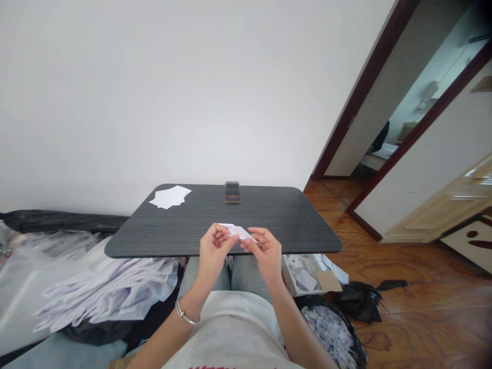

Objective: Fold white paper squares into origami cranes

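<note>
Below the worktop's near edge, well to the left of the hands, lies a loose heap of white sheets [111, 292]. Up on the worktop [292, 218], beyond the hands and to their left, a small stack of white paper [170, 197] sits fanned out, well apart from the fingers.

Next comes the left hand [212, 248], its fingers curled and its thumb laid on the near side of a folded white paper [239, 231]. The paper is between the two hands, held above the near edge of the worktop. Its long axis runs nearly crosswise, from hand to hand, with a slant: the left end points away from the body and the right end comes nearer to it. Neither hand is clearly nearer, since both touch the piece, the left about its left part and the right about its right end. Straight beyond the gap between the hands, near the far edge, is a phone [232, 192].

The right hand [269, 251] pinches the paper narrowly between thumb and fingers; the exact contact underneath is hidden. Below and to the right of this hand are an open box [305, 293] and a black bag [358, 341] of paper shreds.
</note>
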{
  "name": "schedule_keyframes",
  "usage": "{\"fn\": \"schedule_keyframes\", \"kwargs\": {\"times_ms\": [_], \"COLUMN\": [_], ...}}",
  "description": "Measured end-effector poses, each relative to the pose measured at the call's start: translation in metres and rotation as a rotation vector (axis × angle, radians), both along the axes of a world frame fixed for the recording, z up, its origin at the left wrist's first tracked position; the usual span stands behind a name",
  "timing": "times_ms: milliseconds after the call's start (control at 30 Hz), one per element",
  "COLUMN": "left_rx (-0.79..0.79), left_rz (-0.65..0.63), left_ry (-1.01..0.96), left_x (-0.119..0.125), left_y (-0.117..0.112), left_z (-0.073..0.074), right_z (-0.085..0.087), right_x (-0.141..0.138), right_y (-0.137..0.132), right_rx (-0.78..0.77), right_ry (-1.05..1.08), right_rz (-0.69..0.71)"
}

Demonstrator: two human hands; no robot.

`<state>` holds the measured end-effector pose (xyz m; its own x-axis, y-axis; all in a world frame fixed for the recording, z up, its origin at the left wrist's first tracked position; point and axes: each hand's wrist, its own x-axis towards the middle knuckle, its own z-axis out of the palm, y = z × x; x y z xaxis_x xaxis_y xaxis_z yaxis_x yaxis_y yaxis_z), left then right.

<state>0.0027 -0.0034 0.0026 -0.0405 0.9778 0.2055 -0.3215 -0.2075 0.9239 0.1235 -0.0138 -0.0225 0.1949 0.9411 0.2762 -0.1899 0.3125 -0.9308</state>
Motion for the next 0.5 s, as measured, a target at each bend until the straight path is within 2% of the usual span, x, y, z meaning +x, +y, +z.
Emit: {"fn": "schedule_keyframes", "kwargs": {"times_ms": [100,267,500], "left_rx": [0.004,0.015,-0.026], "left_rz": [-0.016,-0.044,-0.071], "left_ry": [0.03,0.044,0.026], "left_x": [0.0004,-0.0003,-0.001], "left_y": [0.0002,0.0006,0.0016], "left_z": [-0.0008,-0.0008,-0.0027], "right_z": [0.0038,0.0053,0.0033], "right_x": [0.0004,0.003,0.0031], "right_y": [0.0003,0.0009,0.0014], "right_rx": [-0.073,-0.104,-0.091], "right_ry": [-0.003,-0.006,-0.02], "right_rz": [0.066,0.116,0.099]}}
